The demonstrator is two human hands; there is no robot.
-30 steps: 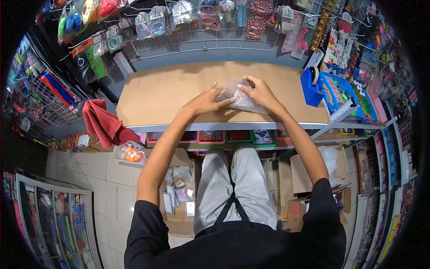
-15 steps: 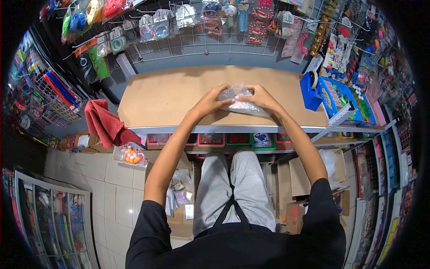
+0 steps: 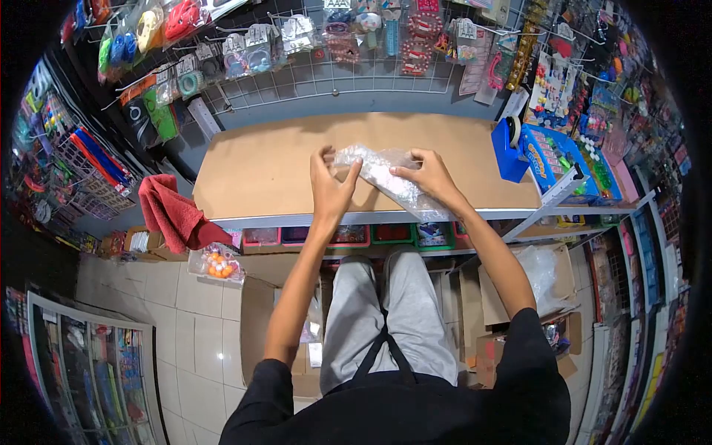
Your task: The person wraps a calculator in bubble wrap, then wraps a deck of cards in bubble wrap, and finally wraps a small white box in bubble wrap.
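A clear plastic bag with whitish contents lies slantwise between my hands, above the front part of the wooden tabletop. My left hand holds its upper left end, with the thumb on the near side and the fingers curled behind. On the other side, my right hand grips the bag's upper edge between thumb and fingers. The bag's lower right end hangs at the table's front edge. What exactly is inside cannot be made out.
A blue tape dispenser and a blue display box stand at the right end. A red cloth hangs at the left corner. Packaged goods hang on the wire grid behind. Colourful trays sit under the tabletop.
The bag has gone from bunched and flat on the table to stretched out and tilted. My left hand has moved left and turned upright; my right hand has stayed near its place.
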